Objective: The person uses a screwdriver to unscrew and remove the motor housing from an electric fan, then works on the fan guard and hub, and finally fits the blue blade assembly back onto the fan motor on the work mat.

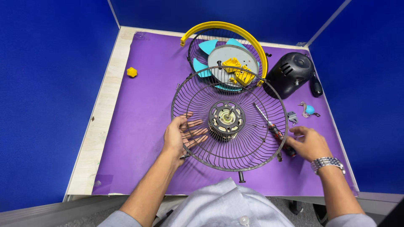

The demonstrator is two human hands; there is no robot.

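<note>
In the middle of the frame a dark wire fan guard [229, 120] lies dish-like on a purple mat [143, 105] that covers the table [99, 126], with the fan motor [227, 118] standing in its hub, its short shaft pointing up. The left hand [182, 135] reaches in from the lower left and lies flat against the guard's left side, fingers [196, 133] spread open and extended toward the motor, seen through the wires; whether they press the wires or lie beneath them cannot be told. The right hand [309, 143] sits at the guard's lower right rim, fingers curled around the dark end of a screwdriver [271, 128], whose metal shaft slants up and left across the wires toward the motor. Just above that hand a small grey metal bracket [292, 117] lies on the mat. In the upper middle of the frame a second guard with a yellow rim [227, 31] holds turquoise fan blades [206, 46], a grey disc [229, 59] and yellow plastic parts [237, 71]. At upper right sits a black motor housing [290, 73], with a small blue knob [310, 109] below it. A yellow knob [132, 72] lies alone at the upper left of the mat.
</note>
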